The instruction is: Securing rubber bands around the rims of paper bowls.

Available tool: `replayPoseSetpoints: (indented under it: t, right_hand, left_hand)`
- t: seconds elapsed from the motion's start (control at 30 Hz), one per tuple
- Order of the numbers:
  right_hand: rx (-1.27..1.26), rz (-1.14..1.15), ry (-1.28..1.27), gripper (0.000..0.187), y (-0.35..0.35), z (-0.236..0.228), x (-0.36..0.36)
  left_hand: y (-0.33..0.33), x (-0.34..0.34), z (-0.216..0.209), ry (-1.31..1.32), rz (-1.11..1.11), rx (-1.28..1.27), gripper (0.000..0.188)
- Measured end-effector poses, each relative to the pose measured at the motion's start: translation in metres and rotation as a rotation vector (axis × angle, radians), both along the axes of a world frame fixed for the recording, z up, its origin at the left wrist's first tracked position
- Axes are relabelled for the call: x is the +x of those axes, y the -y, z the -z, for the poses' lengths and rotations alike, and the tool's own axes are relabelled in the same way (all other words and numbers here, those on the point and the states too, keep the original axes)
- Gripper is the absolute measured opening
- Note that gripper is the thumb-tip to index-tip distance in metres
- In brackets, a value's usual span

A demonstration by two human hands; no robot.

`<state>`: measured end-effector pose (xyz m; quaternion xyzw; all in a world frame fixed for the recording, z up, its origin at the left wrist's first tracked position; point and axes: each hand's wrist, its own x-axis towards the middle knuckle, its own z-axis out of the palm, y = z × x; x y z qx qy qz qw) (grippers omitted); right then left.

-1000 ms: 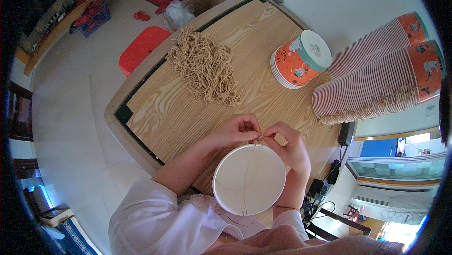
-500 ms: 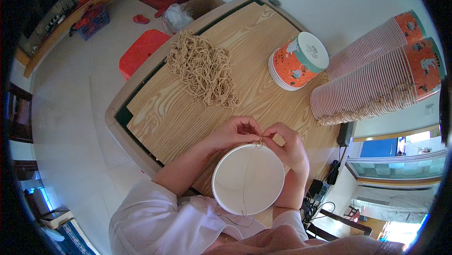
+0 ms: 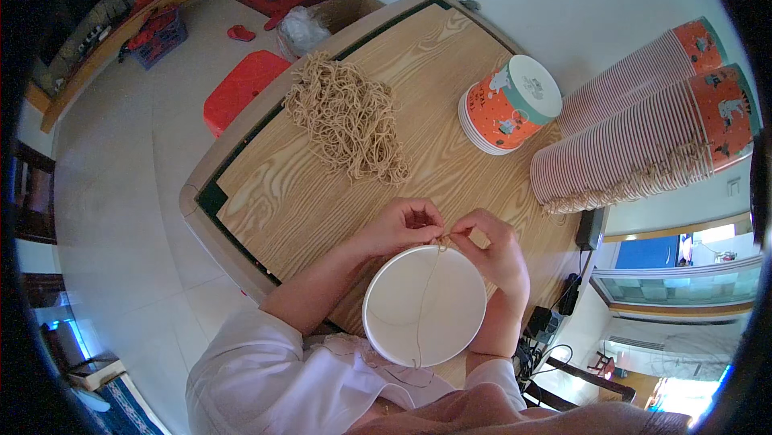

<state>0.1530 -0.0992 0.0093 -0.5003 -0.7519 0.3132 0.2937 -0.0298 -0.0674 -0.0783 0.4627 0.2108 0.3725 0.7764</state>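
A white paper bucket (image 3: 425, 305) stands open on the wooden table (image 3: 338, 194) right in front of me. A thin tan string (image 3: 423, 306) runs across its mouth from the far rim toward me. My left hand (image 3: 400, 226) and my right hand (image 3: 490, 248) meet at the far rim, both pinching the string's end there. A heap of the same tan strings (image 3: 347, 117) lies further out on the table, to the left.
A short stack of orange printed buckets (image 3: 508, 104) stands at the back right. Long stacks of nested buckets (image 3: 643, 137) lie on their sides at the right edge. A red stool (image 3: 241, 97) and a cardboard box (image 3: 342, 13) stand on the floor beyond the table.
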Motion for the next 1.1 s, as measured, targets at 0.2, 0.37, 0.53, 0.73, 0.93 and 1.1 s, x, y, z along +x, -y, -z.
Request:
replayPoseSetpoints:
  t: [0.2, 0.37, 0.53, 0.73, 0.93, 1.1]
  right_hand:
    - [-0.075, 0.057, -0.048, 0.016, 0.001, 0.000, 0.002]
    - [-0.058, 0.030, -0.038, 0.014, 0.001, -0.001, 0.000]
    - [0.001, -0.030, -0.042, 0.015, 0.002, -0.006, -0.001]
    - [0.105, -0.134, 0.018, 0.016, 0.005, -0.016, -0.005]
    - [0.033, -0.118, 0.015, 0.015, 0.005, -0.014, -0.002]
    - [-0.014, -0.215, 0.041, 0.017, 0.004, -0.012, -0.002]
  left_hand:
    - [-0.002, -0.002, -0.002, 0.030, 0.031, -0.077, 0.010]
    - [-0.003, 0.000, 0.003, 0.061, 0.013, -0.070, 0.010]
    - [-0.003, 0.001, 0.004, 0.057, 0.004, -0.080, 0.010]
    - [-0.005, 0.005, 0.013, 0.164, 0.018, -0.214, 0.010]
    - [-0.006, 0.004, 0.012, 0.209, -0.001, -0.377, 0.011]
    - [-0.006, 0.004, 0.016, 0.284, -0.004, -0.419, 0.013]
